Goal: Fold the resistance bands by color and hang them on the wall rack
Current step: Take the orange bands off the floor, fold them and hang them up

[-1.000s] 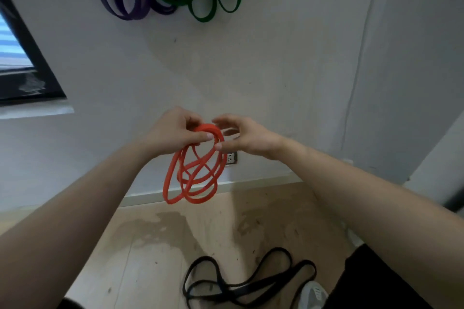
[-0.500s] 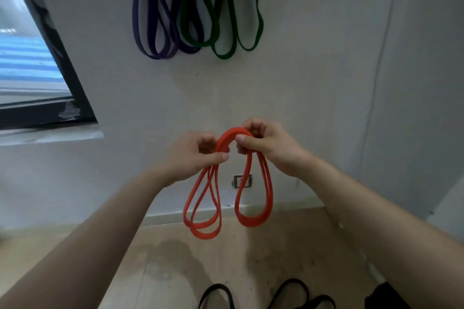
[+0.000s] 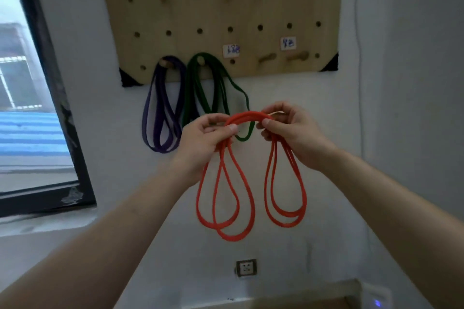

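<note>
Both hands are up in front of the wall rack [image 3: 251, 15] w/ the orange band [image 3: 245, 116] arched btwn them. The left hand [image 3: 203, 140] has its grip pinched on one bunch of strands and the right hand [image 3: 288, 130] has its grip pinched on the other, w/ loops dangling below each. The purple band [image 3: 160, 149] & green band [image 3: 243, 138] already hang on lower-left pegs. Two bare pegs, approx lower right [image 3: 267, 57], look like the likely targets. Main risk is that several strands are held by thumb-and-finger pinches only, so easing one grip to reach up could let a strand slip and the fold spring open. The loops also hang at uneven lengths, so a strand missing the peg would leave the bundle lopsided. The arch sits right over the green band in view (contact unclear), so lifting could snag it and drag it off its peg. The peg labels are too blurred to read, so a wrong-color peg is possible.
</note>
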The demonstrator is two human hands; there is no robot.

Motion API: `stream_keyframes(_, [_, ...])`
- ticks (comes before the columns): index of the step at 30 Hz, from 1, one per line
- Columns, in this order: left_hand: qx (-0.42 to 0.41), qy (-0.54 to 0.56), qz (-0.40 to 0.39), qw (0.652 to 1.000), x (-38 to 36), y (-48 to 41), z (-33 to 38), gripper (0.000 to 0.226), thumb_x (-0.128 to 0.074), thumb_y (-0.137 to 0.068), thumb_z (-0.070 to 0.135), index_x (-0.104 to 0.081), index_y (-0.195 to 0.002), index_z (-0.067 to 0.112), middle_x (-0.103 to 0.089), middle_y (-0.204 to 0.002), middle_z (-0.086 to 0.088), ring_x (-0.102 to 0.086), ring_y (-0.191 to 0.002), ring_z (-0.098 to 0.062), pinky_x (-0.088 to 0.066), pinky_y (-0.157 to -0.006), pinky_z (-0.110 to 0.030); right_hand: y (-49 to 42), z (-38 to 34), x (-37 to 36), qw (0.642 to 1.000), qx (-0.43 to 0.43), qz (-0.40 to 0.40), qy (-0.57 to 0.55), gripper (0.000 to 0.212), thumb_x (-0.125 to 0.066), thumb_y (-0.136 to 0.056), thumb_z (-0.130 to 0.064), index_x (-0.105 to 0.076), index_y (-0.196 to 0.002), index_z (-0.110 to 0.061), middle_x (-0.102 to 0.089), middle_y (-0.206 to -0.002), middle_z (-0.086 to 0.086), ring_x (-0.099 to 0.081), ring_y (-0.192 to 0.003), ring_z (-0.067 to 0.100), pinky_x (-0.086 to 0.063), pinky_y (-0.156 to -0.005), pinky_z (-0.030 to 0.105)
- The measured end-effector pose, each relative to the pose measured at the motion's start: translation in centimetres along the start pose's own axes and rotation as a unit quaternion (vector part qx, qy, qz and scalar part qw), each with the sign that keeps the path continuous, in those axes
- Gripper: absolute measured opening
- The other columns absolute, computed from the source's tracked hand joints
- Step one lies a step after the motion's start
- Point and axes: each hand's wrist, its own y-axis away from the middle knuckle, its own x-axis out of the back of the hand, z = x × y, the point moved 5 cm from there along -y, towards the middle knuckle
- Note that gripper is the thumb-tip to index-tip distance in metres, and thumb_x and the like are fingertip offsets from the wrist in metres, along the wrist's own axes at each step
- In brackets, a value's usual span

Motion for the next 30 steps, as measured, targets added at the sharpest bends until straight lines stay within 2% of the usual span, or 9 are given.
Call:
stream_keyframes(2, [-0.007, 0.0, 0.027, 1.0, -0.7, -2.1, 1.7, 0.026, -0.076, -0.087, 0.015, -0.067, -0.111, 0.013, -0.077, -0.094, -0.008, -0.071, -0.079, -0.019, -0.06, -0.079, -0.038, -1.8, -1.7, 0.8, 0.999, 0.024, 0.033, 0.029, 0.019, -0.065, -0.096, -0.008, -0.061, -0.115, -0.01, -0.077, -0.097, 0.013, -0.073, -0.085, 0.024, -0.061, -0.082, 0.036])
stream_keyframes(7, [-0.054, 0.01, 0.052, 0.997, -3.2, -7.7, 5.8, 0.025, -0.079, -0.085, 0.019, -0.069, -0.107, 0.015, -0.075, -0.097, -0.01, -0.072, -0.082, -0.019, -0.059, -0.076, -0.03, -6.2, -5.2, 3.1, 0.983, 0.099, 0.138, 0.068, 0.017, -0.067, -0.096, -0.011, -0.06, -0.11, -0.016, -0.074, -0.097, 0.007, -0.073, -0.084, 0.021, -0.062, -0.079, 0.035])
stream_keyframes(10, [-0.081, 0.013, 0.056, 0.995, -5.3, -11.2, 7.9, 0.025, -0.078, -0.086, 0.018, -0.068, -0.108, 0.015, -0.073, -0.094, -0.002, -0.069, -0.078, -0.012, -0.058, -0.077, -0.026, -8.4, -6.5, 4.3, 0.954, 0.159, 0.207, 0.15, 0.018, -0.063, -0.098, -0.013, -0.058, -0.113, -0.02, -0.07, -0.094, 0.0, -0.072, -0.08, 0.015, -0.062, -0.076, 0.033])
stream_keyframes(14, [-0.087, 0.009, 0.04, 0.995, -7.4, -15.7, 8.7, 0.017, -0.075, -0.088, 0.021, -0.063, -0.098, 0.023, -0.074, -0.096, -0.002, -0.07, -0.081, -0.014, -0.059, -0.079, -0.033, -11.0, -7.0, 5.5, 0.905, 0.21, 0.247, 0.275, 0.017, -0.057, -0.1, -0.014, -0.055, -0.113, -0.024, -0.064, -0.091, -0.008, -0.065, -0.08, 0.008, -0.059, -0.072, 0.03])
stream_keyframes(17, [-0.094, -0.01, 0.046, 0.994, -8.0, -18.3, 8.2, 0.018, -0.076, -0.087, 0.021, -0.062, -0.097, 0.024, -0.075, -0.098, -0.004, -0.071, -0.085, -0.016, -0.059, -0.078, -0.032, -13.1, -7.1, 6.3, 0.885, 0.202, 0.226, 0.354, 0.016, -0.056, -0.1, -0.013, -0.056, -0.113, -0.021, -0.063, -0.096, -0.004, -0.06, -0.079, 0.007, -0.055, -0.07, 0.028])
stream_keyframes(20, [-0.099, -0.036, 0.07, 0.992, -8.1, -20.4, 7.5, 0.019, -0.077, -0.086, 0.022, -0.062, -0.096, 0.025, -0.074, -0.1, -0.004, -0.071, -0.087, -0.016, -0.06, -0.081, -0.034, -14.3, -7.4, 6.1, 0.854, 0.193, 0.168, 0.452, 0.014, -0.054, -0.1, -0.014, -0.055, -0.113, -0.019, -0.063, -0.094, 0.0, -0.061, -0.079, 0.017, -0.05, -0.067, 0.029])
stream_keyframes(25, [-0.098, -0.098, 0.097, 0.986, -8.4, -22.6, 6.6, 0.023, -0.079, -0.069, 0.04, -0.065, -0.086, 0.032, -0.071, -0.1, -0.001, -0.066, -0.103, -0.022, -0.058, -0.091, -0.042, -14.9, -7.4, 6.0, 0.797, 0.172, 0.109, 0.568, 0.014, -0.057, -0.097, -0.026, -0.054, -0.11, -0.02, -0.064, -0.098, 0.001, -0.062, -0.083, 0.022, -0.053, -0.068, 0.035])
stream_keyframes(27, [-0.097, -0.12, 0.102, 0.983, -8.5, -22.7, 6.2, 0.018, -0.078, -0.078, 0.029, -0.065, -0.087, 0.022, -0.068, -0.105, -0.002, -0.064, -0.103, -0.021, -0.056, -0.094, -0.037, -14.9, -7.3, 6.3, 0.801, 0.155, 0.095, 0.571, 0.027, -0.062, -0.095, -0.03, -0.056, -0.119, -0.02, -0.064, -0.108, 0.001, -0.062, -0.092, 0.022, -0.053, -0.073, 0.036])
stream_keyframes(30, [-0.103, -0.146, 0.087, 0.98, -8.5, -22.4, 5.0, 0.012, -0.073, -0.087, 0.018, -0.066, -0.097, 0.015, -0.069, -0.104, -0.003, -0.065, -0.103, -0.021, -0.054, -0.094, -0.035, -14.6, -7.0, 7.0, 0.837, 0.142, 0.08, 0.522, 0.037, -0.071, -0.088, -0.032, -0.061, -0.121, -0.02, -0.064, -0.114, 0.0, -0.062, -0.101, 0.021, -0.055, -0.086, 0.041])
